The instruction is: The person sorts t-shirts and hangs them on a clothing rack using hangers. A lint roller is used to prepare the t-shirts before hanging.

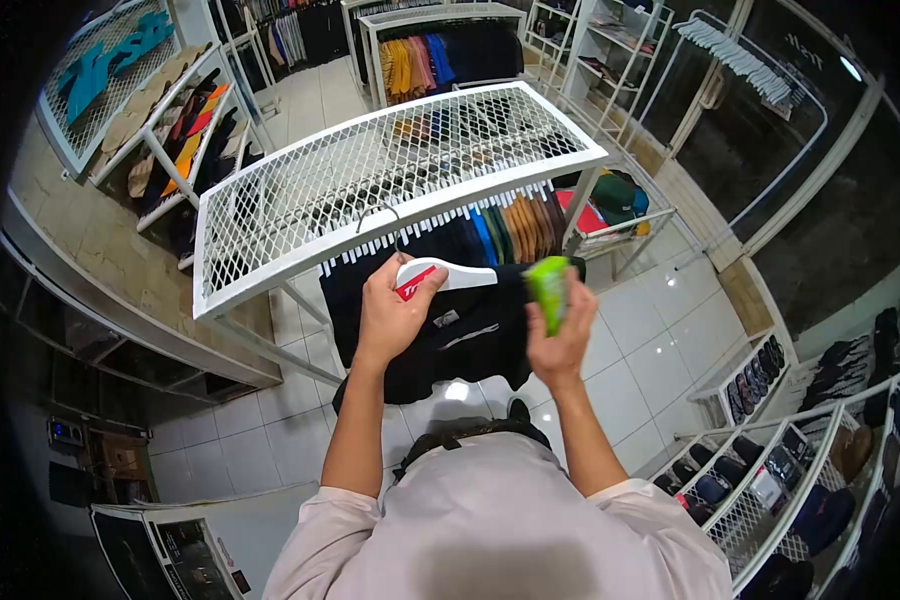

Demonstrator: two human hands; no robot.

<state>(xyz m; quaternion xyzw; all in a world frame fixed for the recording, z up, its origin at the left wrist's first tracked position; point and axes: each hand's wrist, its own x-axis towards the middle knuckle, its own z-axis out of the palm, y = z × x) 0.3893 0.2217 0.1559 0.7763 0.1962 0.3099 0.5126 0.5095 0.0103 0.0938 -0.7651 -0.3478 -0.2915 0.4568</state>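
My left hand [392,318] is closed around a white clothes hanger [472,277] with a red label, its metal hook pointing up near the rack's front edge. A black garment [435,360] with a small pale print hangs below and around the hanger. In my right hand [565,340] is a bright green object [547,285], its fingers wrapped round it. Motion blurs this object, and I cannot make out its exact kind. It is held just to the right of the hanger's free end, over the garment's right side.
A white mesh-topped rack [240,240] stands in front, with dark and brown clothes [526,225] on white hangers beneath. Cap shelves [760,470] are at lower right. A wall rail with hangers [740,60] is at upper right, a clothing shelf [185,150] at left. The floor [630,325] is tiled.
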